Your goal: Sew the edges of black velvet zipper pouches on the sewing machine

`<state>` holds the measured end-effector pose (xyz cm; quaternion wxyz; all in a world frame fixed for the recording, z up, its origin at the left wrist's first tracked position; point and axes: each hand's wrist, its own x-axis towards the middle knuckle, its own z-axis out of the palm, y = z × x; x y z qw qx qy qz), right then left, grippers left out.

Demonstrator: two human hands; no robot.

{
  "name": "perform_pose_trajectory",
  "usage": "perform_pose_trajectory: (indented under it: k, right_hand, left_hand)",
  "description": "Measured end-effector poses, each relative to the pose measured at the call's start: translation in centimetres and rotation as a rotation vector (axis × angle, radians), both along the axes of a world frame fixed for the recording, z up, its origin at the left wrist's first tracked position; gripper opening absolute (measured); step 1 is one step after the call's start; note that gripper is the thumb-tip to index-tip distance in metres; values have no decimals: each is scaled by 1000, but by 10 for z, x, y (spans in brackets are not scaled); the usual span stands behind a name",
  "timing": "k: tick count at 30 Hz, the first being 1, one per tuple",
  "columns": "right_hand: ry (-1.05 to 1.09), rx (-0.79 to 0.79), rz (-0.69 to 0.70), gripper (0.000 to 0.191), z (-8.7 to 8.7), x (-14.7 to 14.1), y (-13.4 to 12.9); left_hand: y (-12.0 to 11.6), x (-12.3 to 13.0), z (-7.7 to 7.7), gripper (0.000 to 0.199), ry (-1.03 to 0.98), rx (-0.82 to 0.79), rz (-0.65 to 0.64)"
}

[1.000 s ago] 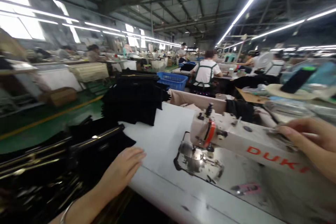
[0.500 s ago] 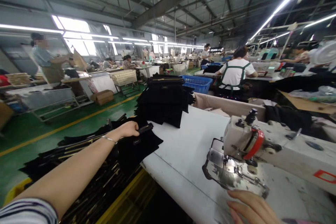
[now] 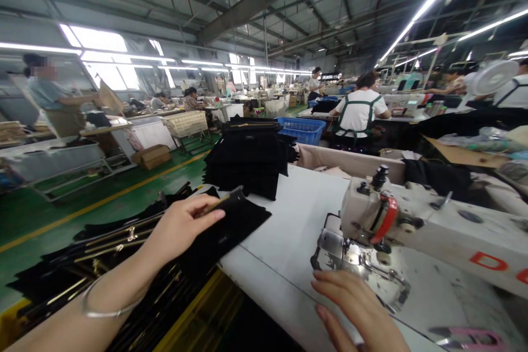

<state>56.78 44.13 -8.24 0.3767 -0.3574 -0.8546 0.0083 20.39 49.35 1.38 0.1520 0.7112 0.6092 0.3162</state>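
- Left hand (image 3: pixel 177 228), just left of centre in the frame: thumb and fingers are pinched together on the edge of a black fabric piece (image 3: pixel 237 225). A silver bangle circles the wrist.
- The black fabric piece runs from that grip toward the centre, its far corner reaching over the pale surface (image 3: pixel 289 203). A gold-coloured line shows along its upper edge.
- Right hand (image 3: pixel 352 305), bottom of the frame, right of centre: fingers apart and slightly curled, palm down, holding nothing visible. Whether the fingertips touch the surface is hard to tell.
- What has changed: half a second ago the right hand was nearer the lower right; now it is farther left, close to the metal plate (image 3: pixel 330 242). The left hand's piece now reaches farther over the surface, so it seems to be coming away from the pile, with both hands drawing nearer each other.
- Right of centre, a white sewing machine (image 3: pixel 355 209) with a red part stands above that plate; pink-handled snips (image 3: pixel 474 336) lie in the lower right corner.
- Lower left, a heap of black pieces with gold strips (image 3: pixel 97 256) lies beside and under the left forearm, by a yellow crate (image 3: pixel 198 316).
- Centre, beyond the hands: a stack of black pieces (image 3: pixel 243 162), then a blue basket (image 3: pixel 303 131).
- Upper right, a seated co-worker (image 3: pixel 358 113), back turned, wears green straps.
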Motion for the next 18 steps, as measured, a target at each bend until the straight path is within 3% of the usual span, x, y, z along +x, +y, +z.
perform_pose_trajectory:
  k: [3,7,8,13,18]
  right_hand:
    - [104,-116,-91,43,31,-29,-5]
    - [200,-398,-94,8,49,-39,-11]
    - [214,-462,-95,9,51,-36,-13]
    - [285,-580,-36,23,51,-23,-23]
    - [298,-576,-39,22,51,-19,-27]
  left_hand:
    - [-28,53,-8,21,-325,-279,-232]
    - [-49,99,-29,32,-695,-490,-381]
    - [-52,106,-34,31,-753,-517,-392]
    - [-59,126,-44,22,-830,-547,-388]
    - [-63,132,-44,31,-808,-572,-342]
